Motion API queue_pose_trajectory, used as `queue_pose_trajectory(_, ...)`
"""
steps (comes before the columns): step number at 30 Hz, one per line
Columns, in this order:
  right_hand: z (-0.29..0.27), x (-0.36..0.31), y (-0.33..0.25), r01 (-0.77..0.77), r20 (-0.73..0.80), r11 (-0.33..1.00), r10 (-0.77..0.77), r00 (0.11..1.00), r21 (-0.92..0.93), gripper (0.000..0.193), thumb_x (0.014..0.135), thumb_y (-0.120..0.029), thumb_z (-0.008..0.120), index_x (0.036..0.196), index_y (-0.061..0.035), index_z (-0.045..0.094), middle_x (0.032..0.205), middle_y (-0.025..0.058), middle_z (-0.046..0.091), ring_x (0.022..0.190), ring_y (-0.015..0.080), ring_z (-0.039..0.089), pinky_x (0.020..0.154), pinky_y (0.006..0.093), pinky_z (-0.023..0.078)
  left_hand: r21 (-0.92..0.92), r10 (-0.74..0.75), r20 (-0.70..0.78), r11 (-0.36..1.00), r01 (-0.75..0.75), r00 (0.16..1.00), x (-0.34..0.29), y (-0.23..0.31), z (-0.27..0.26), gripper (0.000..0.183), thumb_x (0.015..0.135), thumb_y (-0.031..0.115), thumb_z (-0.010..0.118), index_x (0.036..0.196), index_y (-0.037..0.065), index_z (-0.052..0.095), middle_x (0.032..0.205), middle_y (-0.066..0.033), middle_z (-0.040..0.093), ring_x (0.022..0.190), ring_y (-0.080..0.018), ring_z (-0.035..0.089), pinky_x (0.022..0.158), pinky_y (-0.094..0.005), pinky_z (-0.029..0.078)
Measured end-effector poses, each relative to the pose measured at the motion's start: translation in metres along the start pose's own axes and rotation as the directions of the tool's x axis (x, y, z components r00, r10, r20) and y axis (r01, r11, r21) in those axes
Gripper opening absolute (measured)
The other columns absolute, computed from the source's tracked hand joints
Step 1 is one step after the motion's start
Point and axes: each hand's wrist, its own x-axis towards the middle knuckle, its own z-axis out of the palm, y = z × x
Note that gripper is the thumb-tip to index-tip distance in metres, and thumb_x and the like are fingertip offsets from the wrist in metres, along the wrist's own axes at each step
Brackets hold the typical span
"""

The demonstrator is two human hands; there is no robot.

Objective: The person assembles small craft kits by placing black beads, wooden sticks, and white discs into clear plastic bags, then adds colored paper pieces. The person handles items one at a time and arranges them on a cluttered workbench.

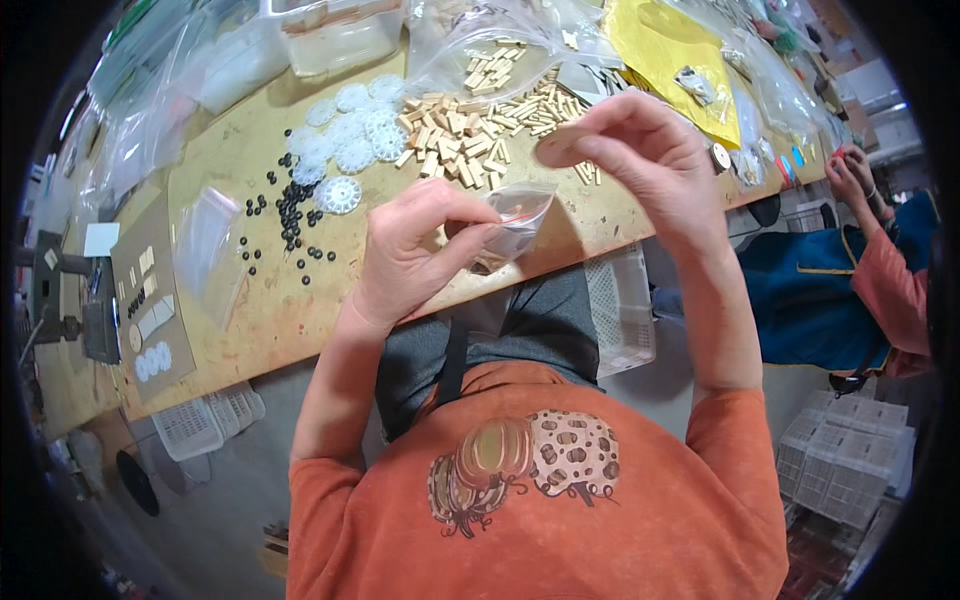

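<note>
My left hand (pixel 415 245) pinches the rim of a small clear zip bag (pixel 522 222) with a red line along its top. The bag hangs over the near edge of the table, and its contents are hard to make out. Raised to the right of it, my right hand (pixel 655 165) grips a thin round wooden disc (pixel 560 148) between thumb and fingers. Beyond my hands lie a heap of small wooden blocks (pixel 452 135), a spread of clear plastic wheels (pixel 340 195) and many small black rings (pixel 290 215).
A board with sample parts (pixel 150 290) lies at the left, beside flat plastic bags (pixel 207 235). A clear tub (pixel 340 40) and yellow bag (pixel 680 65) stand farther back. Another person (pixel 840 285) works at the right. A white basket (pixel 620 310) is below the table.
</note>
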Motion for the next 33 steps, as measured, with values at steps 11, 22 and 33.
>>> queue_pose_trajectory(11,0.021,0.002,-0.009,0.046,0.246,0.891,0.075,0.966,-0.451,0.013,0.087,-0.012,0.076,0.084,-0.0005,0.071,0.105,0.006,0.069,0.098,0.0161,0.065,0.09,0.0304,0.05,0.099,0.131,-0.016,0.987,-0.129,0.991,-0.002,-0.004,-0.001,0.012,0.082,0.0,0.078,0.091,0.004,0.072,0.076,-0.0044,0.064,0.066,-0.0153,0.058,0.061,-0.0284,0.046)
queue_pose_trajectory(22,0.024,0.008,-0.014,0.079,0.436,0.854,0.181,0.882,-0.514,0.013,0.09,-0.016,0.077,0.095,-0.0047,0.076,0.116,0.0065,0.069,0.107,0.0172,0.063,0.092,0.0335,0.049,0.062,0.115,-0.017,0.992,-0.113,0.993,-0.006,-0.007,-0.001,0.011,0.082,-0.001,0.078,0.092,0.004,0.073,0.083,-0.005,0.066,0.069,-0.0132,0.06,0.062,-0.0268,0.048)
queue_pose_trajectory(33,0.025,-0.01,-0.005,0.318,0.413,0.822,-0.112,0.904,-0.473,0.035,0.088,-0.023,0.078,0.119,-0.0074,0.072,0.123,0.013,0.065,0.112,0.0289,0.065,0.096,0.0367,0.051,0.031,0.088,-0.1,0.996,-0.085,0.991,-0.002,-0.003,0.001,0.013,0.078,0.002,0.079,0.088,0.007,0.073,0.074,-0.0045,0.062,0.065,-0.0181,0.06,0.064,-0.0313,0.048)
